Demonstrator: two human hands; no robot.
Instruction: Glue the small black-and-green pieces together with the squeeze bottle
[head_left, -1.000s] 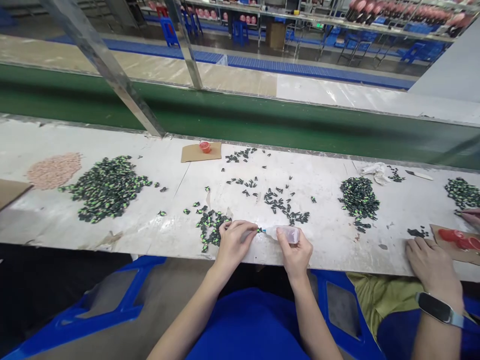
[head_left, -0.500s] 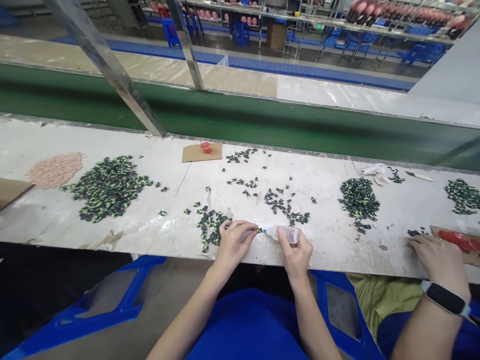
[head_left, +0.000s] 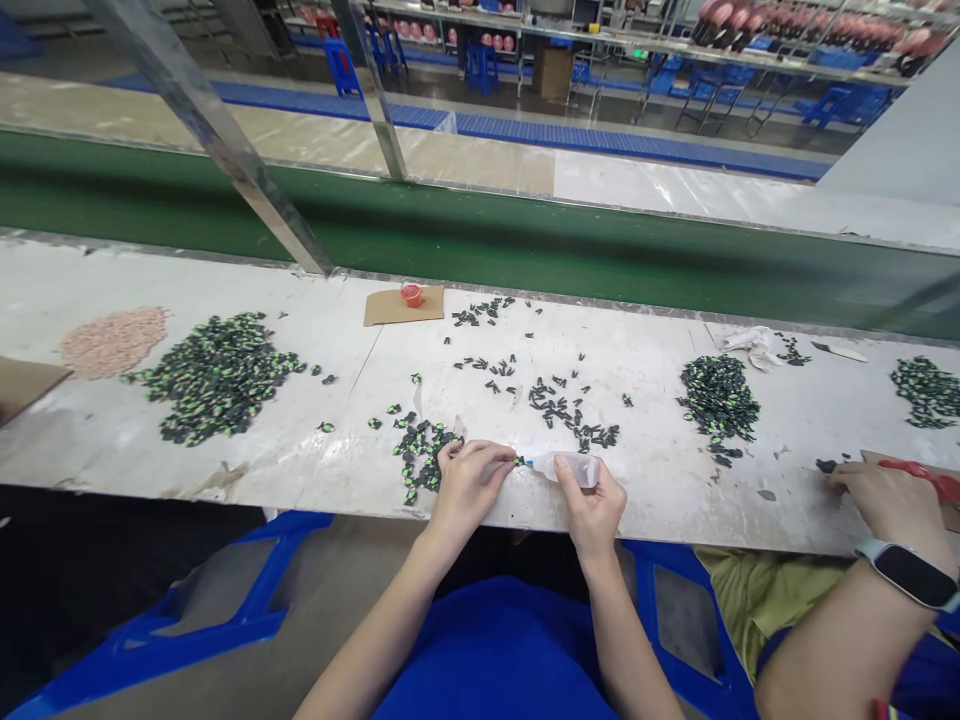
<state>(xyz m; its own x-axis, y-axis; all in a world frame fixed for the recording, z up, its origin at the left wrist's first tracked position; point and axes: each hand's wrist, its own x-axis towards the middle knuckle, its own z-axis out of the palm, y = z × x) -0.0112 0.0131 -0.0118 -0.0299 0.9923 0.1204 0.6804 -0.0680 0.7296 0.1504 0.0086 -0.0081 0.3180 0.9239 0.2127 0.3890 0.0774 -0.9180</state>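
My left hand point(head_left: 469, 482) pinches a small black-and-green piece point(head_left: 519, 461) between thumb and fingertips, over the table's front part. Closed around a translucent squeeze bottle point(head_left: 581, 468) is my right hand point(head_left: 595, 508); the bottle lies nearly level, and its blue tip points left, right beside the piece. A small pile of black-and-green pieces point(head_left: 421, 450) lies just left of my left hand. Beyond my hands, loose dark pieces point(head_left: 555, 405) are scattered over the white table point(head_left: 645, 330).
A large black-and-green pile point(head_left: 217, 375) and a pink pile point(head_left: 116, 342) lie left. A red cup point(head_left: 411, 294) stands on cardboard at the back. Right are another pile point(head_left: 718, 395) and a co-worker's hand point(head_left: 892, 500). A metal post point(head_left: 277, 210) rises behind the table.
The co-worker's hand and watch at the right have shifted slightly rightward. My own hands, the piece and the bottle have barely moved.
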